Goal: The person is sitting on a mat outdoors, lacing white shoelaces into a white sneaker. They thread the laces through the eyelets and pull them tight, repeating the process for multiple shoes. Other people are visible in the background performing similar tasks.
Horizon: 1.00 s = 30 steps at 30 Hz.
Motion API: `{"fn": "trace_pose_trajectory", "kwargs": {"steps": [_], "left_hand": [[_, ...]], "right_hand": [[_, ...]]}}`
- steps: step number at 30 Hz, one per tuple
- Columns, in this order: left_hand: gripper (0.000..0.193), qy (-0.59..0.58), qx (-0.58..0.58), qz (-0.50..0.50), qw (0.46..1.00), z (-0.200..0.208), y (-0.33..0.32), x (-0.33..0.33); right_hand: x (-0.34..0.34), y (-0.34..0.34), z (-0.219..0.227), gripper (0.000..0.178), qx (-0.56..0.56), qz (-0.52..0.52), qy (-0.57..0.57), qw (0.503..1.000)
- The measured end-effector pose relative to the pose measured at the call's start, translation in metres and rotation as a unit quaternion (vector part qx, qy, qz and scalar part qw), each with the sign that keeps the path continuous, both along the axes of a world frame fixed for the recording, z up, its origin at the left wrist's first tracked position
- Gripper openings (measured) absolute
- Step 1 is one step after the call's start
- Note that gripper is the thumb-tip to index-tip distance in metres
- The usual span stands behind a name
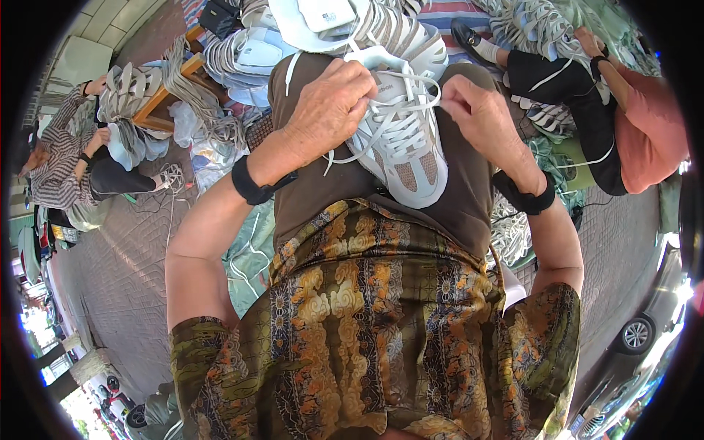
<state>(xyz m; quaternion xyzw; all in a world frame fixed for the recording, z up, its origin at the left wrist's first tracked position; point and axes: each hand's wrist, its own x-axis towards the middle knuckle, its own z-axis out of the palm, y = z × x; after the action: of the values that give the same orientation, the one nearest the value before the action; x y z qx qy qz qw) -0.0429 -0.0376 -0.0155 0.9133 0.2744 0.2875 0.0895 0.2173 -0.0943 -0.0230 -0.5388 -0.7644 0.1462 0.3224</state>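
A white and grey-beige sneaker upper [408, 176] lies on my lap, its toe toward me and its opening away. White shoelace [402, 136] criss-crosses its front, with a loose loop near the tongue. At the left edge of the opening, my left hand [331, 106] is closed in a pinch on the lace, its fingertips partly hidden. My right hand [480, 114] is also pinched, beside the right edge, where the lace loop reaches its thumb and fingers. A lace end hangs below my left hand. Dark bands circle both wrists.
Stacked shoe uppers [257, 55] lie beyond my knees. A wooden stool [192, 70] holds more uppers at left. One person in stripes [62, 139] sits at left, another in a salmon top [653, 125] at right, both handling uppers. A car [634, 345] stands at lower right.
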Motion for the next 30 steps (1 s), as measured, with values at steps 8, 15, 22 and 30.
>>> {"fn": "trace_pose_trajectory", "kwargs": {"steps": [8, 15, 22, 30], "left_hand": [[0.017, 0.003, 0.010, 0.000, 1.000, 0.001, -0.002, 0.003], [0.011, 0.064, -0.071, -0.021, 0.995, 0.007, 0.009, 0.009], [0.008, 0.029, -0.104, 0.010, 0.994, 0.021, 0.007, -0.006], [0.012, 0.009, -0.301, 0.102, 0.948, 0.006, 0.003, -0.035]], "right_hand": [[0.014, 0.020, -0.028, 0.012, -0.044, 0.150, 0.003, 0.988], [0.032, 0.014, 0.020, 0.022, -0.292, 0.067, 0.203, 0.932], [0.038, 0.032, -0.023, 0.022, -0.247, 0.171, 0.371, 0.879], [0.006, 0.038, -0.031, 0.022, -0.327, 0.192, 0.576, 0.724]]}}
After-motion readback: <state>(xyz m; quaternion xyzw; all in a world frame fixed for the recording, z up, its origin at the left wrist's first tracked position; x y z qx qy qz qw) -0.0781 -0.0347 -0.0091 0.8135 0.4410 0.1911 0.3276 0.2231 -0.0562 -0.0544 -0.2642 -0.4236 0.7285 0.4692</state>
